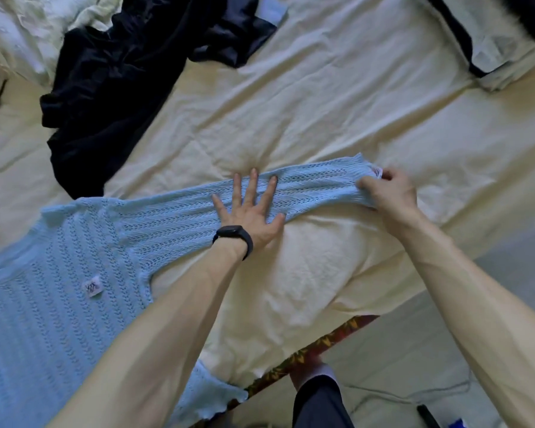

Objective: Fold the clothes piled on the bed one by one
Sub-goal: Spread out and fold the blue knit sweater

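Observation:
A light blue knit sweater (59, 279) lies flat on the cream bed sheet (306, 112), body at the lower left, one sleeve (315, 186) stretched out to the right. My left hand (249, 208), with a black wristband, presses flat on the middle of that sleeve, fingers spread. My right hand (389, 193) pinches the sleeve's cuff at its far right end. A small white label (92, 286) shows on the sweater's body.
A crumpled black garment (112, 88) lies at the upper left beside pale bedding (28, 32). Dark and white folded items (491, 35) sit at the top right. The bed's patterned edge (306, 353) runs along the bottom, with floor and my foot below.

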The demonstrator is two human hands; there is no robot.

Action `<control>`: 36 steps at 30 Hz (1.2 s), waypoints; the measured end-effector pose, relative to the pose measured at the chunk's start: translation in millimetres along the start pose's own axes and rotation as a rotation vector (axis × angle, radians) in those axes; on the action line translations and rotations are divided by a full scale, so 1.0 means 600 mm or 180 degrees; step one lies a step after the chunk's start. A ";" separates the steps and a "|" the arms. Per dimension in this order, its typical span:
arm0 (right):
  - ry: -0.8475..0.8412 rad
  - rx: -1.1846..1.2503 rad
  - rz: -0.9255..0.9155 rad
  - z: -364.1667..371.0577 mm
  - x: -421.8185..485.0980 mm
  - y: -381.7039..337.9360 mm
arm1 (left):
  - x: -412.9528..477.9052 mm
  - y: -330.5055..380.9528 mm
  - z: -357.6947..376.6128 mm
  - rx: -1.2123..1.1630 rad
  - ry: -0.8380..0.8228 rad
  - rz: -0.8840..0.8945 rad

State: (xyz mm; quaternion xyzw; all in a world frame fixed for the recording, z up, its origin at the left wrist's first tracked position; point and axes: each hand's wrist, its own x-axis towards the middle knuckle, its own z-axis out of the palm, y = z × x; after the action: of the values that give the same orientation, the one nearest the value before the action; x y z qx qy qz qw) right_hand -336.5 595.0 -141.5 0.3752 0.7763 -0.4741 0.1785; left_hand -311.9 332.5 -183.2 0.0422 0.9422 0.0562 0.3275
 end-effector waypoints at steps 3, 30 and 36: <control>0.0045 0.0751 -0.0310 0.008 -0.071 -0.041 | -0.051 0.007 -0.058 -0.1383 0.0471 -0.0269; -0.2357 -0.4989 -0.1879 0.531 -0.684 0.231 | -0.820 -0.648 0.335 -0.4200 -0.0194 -0.3574; -0.1924 -0.3569 -0.1432 0.547 -0.681 0.173 | -0.781 -0.625 0.300 -0.2453 0.0364 -0.3406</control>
State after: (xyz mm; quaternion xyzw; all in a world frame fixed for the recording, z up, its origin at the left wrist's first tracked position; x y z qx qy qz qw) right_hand -17.0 168.7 -105.1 -0.0941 0.8801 -0.1094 0.4524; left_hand 150.3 -79.1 -86.7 -0.5550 0.7616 0.2209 0.2513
